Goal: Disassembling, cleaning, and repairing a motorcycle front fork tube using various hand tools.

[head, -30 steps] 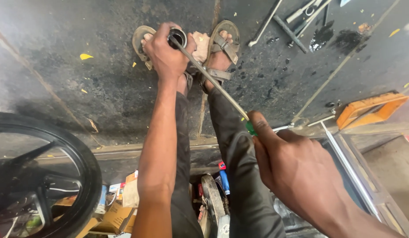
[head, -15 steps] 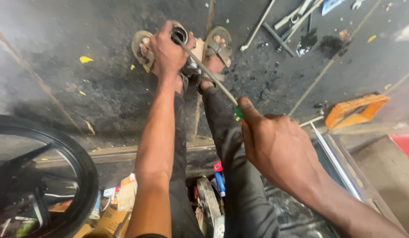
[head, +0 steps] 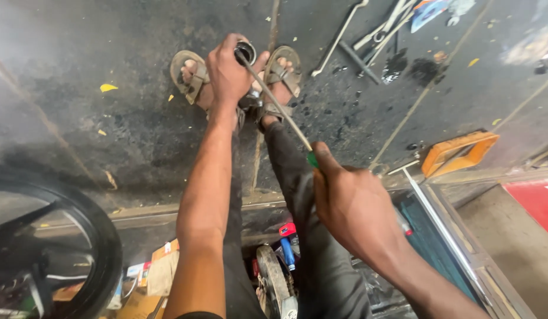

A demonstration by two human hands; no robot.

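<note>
Both hands are busy over a dark, oil-stained floor [head: 108, 136]; the left hand [head: 227, 74] is stretched out ahead with its fingers wrapped tight around a small round metal part [head: 245, 51], a ring-shaped piece with a dark opening that shows just above the thumb; the right hand [head: 351, 207] sits nearer the camera, fisted around the green handle [head: 312, 159] of a screwdriver [head: 277, 106], only a sliver of that handle showing past the thumb; the thin metal shaft runs up and to the left from the right fist, and its tip meets the round part in the left hand, though whether it goes inside the opening cannot be told; directly beneath the left hand are the person's two feet in tan strapped sandals [head: 188, 74], planted on the floor with the round part held above and between them; dark trousers [head: 297, 195] run down the middle of the view between the forearms; at lower left stands a black wheel [head: 94, 224] with spokes; an orange tray [head: 460, 152] lies on the floor at right, well apart from the hands; long metal tools [head: 345, 29] lie scattered at the top, and a red and blue object [head: 287, 245] sits among clutter below the legs.
</note>
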